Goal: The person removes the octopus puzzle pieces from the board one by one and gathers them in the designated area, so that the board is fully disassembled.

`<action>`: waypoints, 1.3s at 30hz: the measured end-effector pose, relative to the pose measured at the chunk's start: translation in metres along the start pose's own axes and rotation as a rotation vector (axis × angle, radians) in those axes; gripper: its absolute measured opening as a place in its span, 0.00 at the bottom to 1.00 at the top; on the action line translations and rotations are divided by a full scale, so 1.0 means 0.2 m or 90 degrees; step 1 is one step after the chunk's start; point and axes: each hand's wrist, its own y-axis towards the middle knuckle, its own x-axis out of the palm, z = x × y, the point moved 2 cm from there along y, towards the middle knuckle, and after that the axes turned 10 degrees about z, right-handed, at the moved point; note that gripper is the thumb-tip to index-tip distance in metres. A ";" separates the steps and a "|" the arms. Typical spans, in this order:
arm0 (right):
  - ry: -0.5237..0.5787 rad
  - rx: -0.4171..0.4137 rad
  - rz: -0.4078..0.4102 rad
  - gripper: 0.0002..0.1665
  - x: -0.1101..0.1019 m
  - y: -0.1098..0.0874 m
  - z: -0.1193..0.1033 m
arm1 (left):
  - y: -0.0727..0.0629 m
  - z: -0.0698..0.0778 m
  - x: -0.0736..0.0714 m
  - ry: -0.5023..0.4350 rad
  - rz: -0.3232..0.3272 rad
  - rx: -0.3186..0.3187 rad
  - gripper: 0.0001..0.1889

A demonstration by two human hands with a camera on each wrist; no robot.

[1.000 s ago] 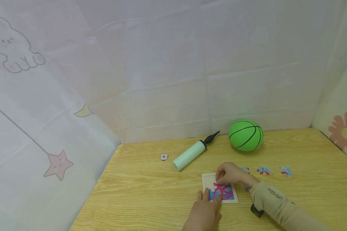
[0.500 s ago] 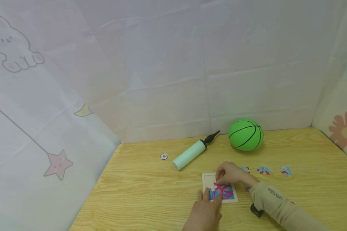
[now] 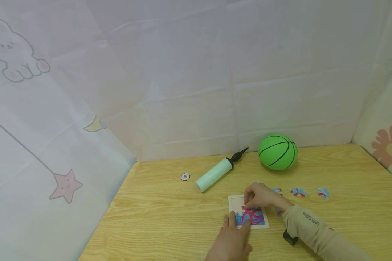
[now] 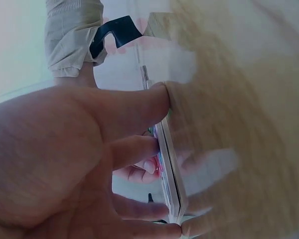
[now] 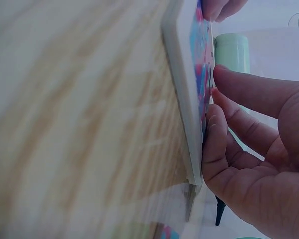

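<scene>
A square jigsaw puzzle in a pale frame lies on the wooden table, its lower part filled with blue and pink pieces and its upper left bare. My left hand rests at the near edge, fingers spread, some tips on the pieces. In the left wrist view the fingers reach along the board's side. Over the puzzle's upper part, my right hand pinches a pink puzzle piece between thumb and fingers. The right wrist view shows that thumb close over the board, the piece mostly hidden by the fingers.
Several loose pieces lie right of the puzzle, among them a blue and pink piece and another piece. Behind are a mint hand pump, a green ball and a round chip. A printed cloth backs the table.
My left hand's fingers have shifted very slightly at the puzzle's near edge. My right hand keeps its pinch at the same spot; the other things stay put.
</scene>
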 end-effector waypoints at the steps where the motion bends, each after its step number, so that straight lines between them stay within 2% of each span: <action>1: 0.000 -0.002 0.000 0.07 0.00 0.00 0.00 | 0.00 0.00 0.00 -0.007 -0.001 -0.005 0.34; 8: -0.003 -0.009 0.000 0.07 0.00 0.00 0.00 | -0.01 0.01 0.00 -0.021 0.000 -0.018 0.34; 17: -0.002 -0.027 -0.001 0.09 0.00 0.00 0.00 | -0.01 0.01 0.02 0.014 0.009 -0.018 0.35; 25: 0.006 -0.022 0.002 0.09 0.00 -0.01 -0.01 | 0.00 0.01 0.02 0.014 0.007 -0.029 0.35; 35: 0.059 -0.070 -0.024 0.06 0.00 0.00 -0.03 | 0.00 0.01 0.02 0.003 0.000 -0.033 0.34; 39: 0.061 -0.087 -0.020 0.03 -0.02 -0.02 -0.05 | 0.00 0.01 0.02 0.015 0.001 -0.034 0.35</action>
